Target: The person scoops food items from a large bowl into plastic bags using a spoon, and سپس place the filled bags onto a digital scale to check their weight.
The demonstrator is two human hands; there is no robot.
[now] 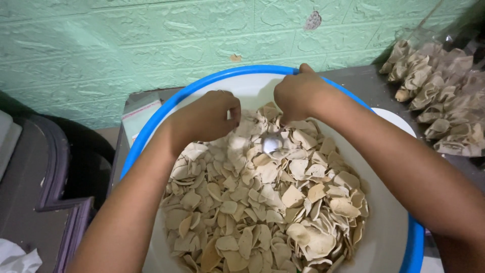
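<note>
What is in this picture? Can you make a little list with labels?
Place: grey table against a green wall
Basin: big white basin with a blue rim
Inside: pale, thin crackers
Left hand: curled shut over the crackers
Right hand: curled shut at the far rim
Between hands: clear plastic bag, contents hard to tell
Nearby: bagged crackers to the right

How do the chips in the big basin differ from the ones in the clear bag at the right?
The chips in the basin lie loose and uncovered, mostly flat; the bagged chips sit behind clear plastic and look more curled. The basin holds the bigger heap, with both hands in it. Both lots are pale beige and thin.
</note>
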